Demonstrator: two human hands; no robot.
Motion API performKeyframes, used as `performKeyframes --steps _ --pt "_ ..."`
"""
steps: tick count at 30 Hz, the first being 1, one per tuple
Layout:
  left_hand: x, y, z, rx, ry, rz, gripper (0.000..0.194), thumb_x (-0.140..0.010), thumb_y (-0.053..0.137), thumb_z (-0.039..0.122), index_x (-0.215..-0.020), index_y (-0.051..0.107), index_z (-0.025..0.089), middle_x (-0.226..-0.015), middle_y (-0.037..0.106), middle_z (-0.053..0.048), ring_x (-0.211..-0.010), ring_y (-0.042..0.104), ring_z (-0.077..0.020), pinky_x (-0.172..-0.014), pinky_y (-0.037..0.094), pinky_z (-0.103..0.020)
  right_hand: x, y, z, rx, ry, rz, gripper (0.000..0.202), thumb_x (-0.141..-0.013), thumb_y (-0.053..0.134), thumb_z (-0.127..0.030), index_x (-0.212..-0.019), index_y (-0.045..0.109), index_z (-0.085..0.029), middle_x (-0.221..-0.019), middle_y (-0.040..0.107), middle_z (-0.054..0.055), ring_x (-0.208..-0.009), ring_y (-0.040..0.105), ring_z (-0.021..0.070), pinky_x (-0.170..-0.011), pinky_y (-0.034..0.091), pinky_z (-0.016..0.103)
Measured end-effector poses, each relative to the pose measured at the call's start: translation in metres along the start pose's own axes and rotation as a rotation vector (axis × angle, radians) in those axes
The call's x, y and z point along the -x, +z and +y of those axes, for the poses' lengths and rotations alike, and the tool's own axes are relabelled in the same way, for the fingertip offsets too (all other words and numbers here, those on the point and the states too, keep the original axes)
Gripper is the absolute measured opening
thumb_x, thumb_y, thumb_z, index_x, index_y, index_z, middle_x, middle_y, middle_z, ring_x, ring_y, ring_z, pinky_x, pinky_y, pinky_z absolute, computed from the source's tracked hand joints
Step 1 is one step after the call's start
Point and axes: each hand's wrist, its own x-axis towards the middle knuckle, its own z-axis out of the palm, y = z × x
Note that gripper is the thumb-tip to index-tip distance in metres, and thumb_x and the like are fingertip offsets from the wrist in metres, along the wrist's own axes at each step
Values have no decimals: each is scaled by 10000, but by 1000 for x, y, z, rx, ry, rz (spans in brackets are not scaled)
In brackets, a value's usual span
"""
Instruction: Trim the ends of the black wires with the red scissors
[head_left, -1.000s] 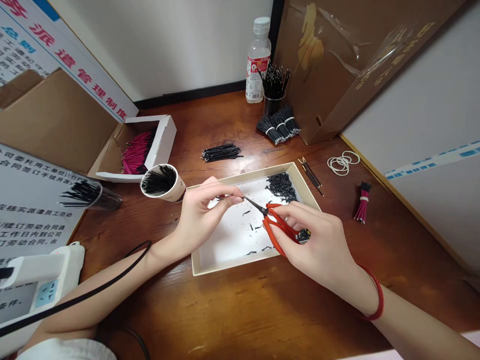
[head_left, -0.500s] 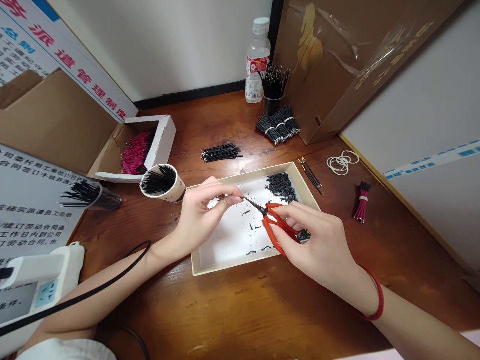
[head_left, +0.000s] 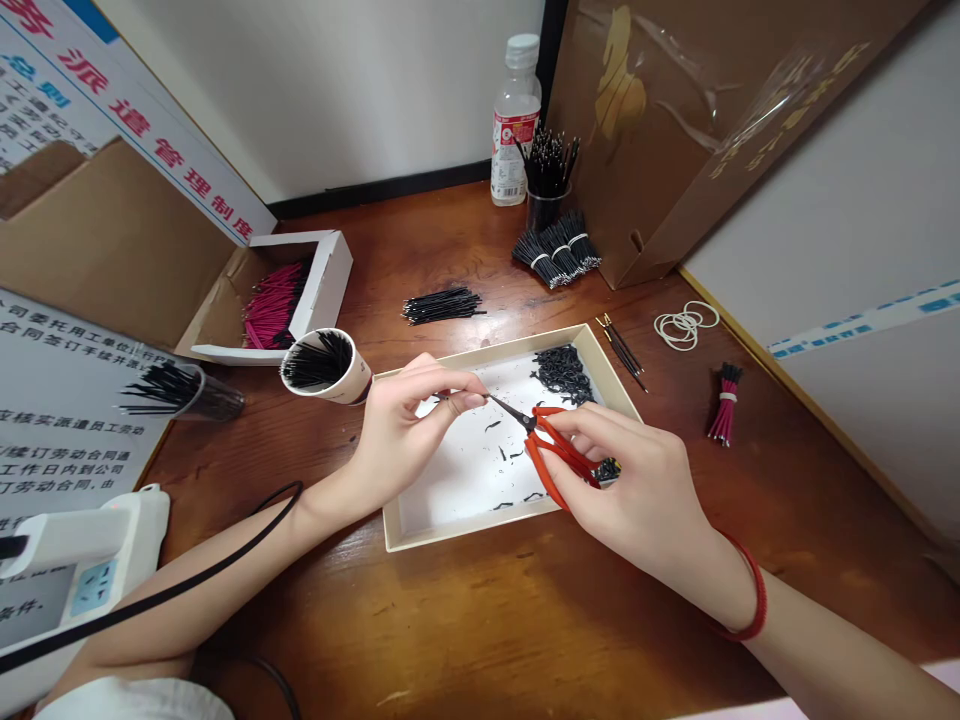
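Note:
My left hand (head_left: pixel 420 420) pinches a short black wire between thumb and forefinger, mostly hidden by the fingers. My right hand (head_left: pixel 637 490) is closed around the orange handles of long-nose pliers (head_left: pixel 551 450). Their dark, slim tips meet the wire's end just right of my left fingertips. Both hands are above a shallow cream box (head_left: pixel 450 525) with a white inside. In it lie a heap of black wire pieces (head_left: pixel 562 375) and scattered black scraps (head_left: pixel 502 453). More black pieces show beneath my right hand.
Left stand a paper cup (head_left: pixel 352 370) of black wires, a clear cup (head_left: pixel 217 390) and a white box (head_left: pixel 330 280) of pink wires. Behind are a loose wire pile (head_left: pixel 442 305), tied bundles (head_left: pixel 559 250) and a bottle (head_left: pixel 516 120). Rubber bands (head_left: pixel 684 327) and a pink bundle (head_left: pixel 725 405) lie right.

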Motion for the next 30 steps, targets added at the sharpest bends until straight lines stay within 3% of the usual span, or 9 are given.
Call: performKeyframes --steps 30 --pt "-1 0 1 6 -22 0 119 -839 676 113 -772 745 183 -705 725 -23 -659 546 -146 -624 416 -297 -2 -1 -2 13 -4 20 60 -819 610 -132 -818 636 -186 -615 574 -28 -521 501 89 -496 420 217"
